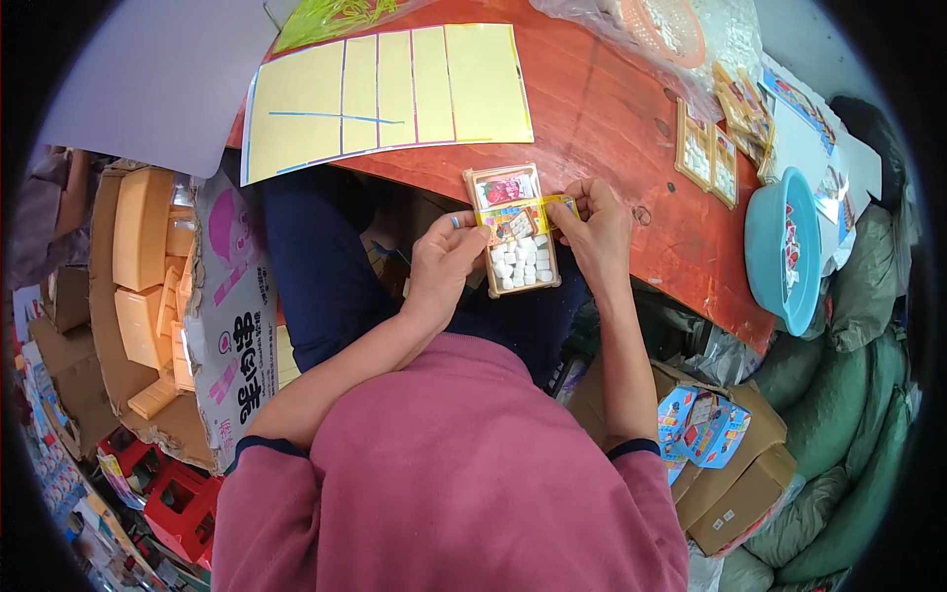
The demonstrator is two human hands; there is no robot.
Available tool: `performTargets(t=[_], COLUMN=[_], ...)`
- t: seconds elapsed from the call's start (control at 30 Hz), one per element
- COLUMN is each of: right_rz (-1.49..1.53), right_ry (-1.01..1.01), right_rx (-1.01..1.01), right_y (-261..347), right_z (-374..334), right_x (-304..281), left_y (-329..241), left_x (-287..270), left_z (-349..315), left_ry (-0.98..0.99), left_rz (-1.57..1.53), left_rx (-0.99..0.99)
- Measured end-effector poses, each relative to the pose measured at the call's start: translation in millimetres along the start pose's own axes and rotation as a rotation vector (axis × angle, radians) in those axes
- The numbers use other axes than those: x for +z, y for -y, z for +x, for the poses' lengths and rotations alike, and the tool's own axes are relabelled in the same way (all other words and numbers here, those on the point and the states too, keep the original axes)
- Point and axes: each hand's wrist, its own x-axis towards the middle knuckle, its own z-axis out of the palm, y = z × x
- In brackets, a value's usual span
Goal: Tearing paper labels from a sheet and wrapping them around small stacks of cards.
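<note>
Between my hands, over my lap at the table's near edge, is a small tan-framed plastic box (pixel 530 271). White pillow-shaped pieces fill its lower part, and a red-and-white packet (pixel 505 189) shows in its upper part. Around its middle lies a yellow printed paper band (pixel 513 223). My left hand (pixel 449 255), with a ring or blue wrap on one finger, grips the box's left side. My right hand (pixel 595 229) pinches the band's end at the right side with thumb and fingers.
A yellow sheet (pixel 424 89) lies on the red table (pixel 582 89). At right are more filled boxes (pixel 707 153) and a blue basin (pixel 784 257) with small packets. A carton (pixel 202 395) of orange plastic cases (pixel 141 232) stands left; a carton (pixel 740 493) and green sacks (pixel 853 454) sit right.
</note>
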Motion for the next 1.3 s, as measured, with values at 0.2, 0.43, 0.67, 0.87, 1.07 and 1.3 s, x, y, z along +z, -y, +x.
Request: performTargets(t=[0.2,0.43,0.67,0.87,1.07,1.3], right_rz=[-0.070,0.135,0.561,0.705,0.532,0.379], right_ry=[-0.030,0.041,0.196,0.365,0.350,0.419], right_rx=[-0.026,0.071,0.120,0.185,0.114,0.117], right_y=[-1.6,8.8,33.8,51.3,66.0,82.3], right_z=[0.1,-0.3,-10.4,-22.8,-24.2,-28.9], right_x=[1.5,-5.0,-2.6,24.2,43.0,59.7], left_y=[-2.2,-2.3,-14.7,-17.9,-24.8,-64.0], left_x=[8.4,-1.2,-16.0,-25.3,-23.3,-21.6], left_z=[-1.7,-3.4,2.0,0.0,4.7,-51.6], left_ry=[0.051,0.121,0.276,0.290,0.471,0.326], left_rz=[-0.073,-0.187,-0.456,-0.718,-0.843,0.540], left_rx=[-0.042,-0.093,-0.061,-0.319,-0.323,0.184])
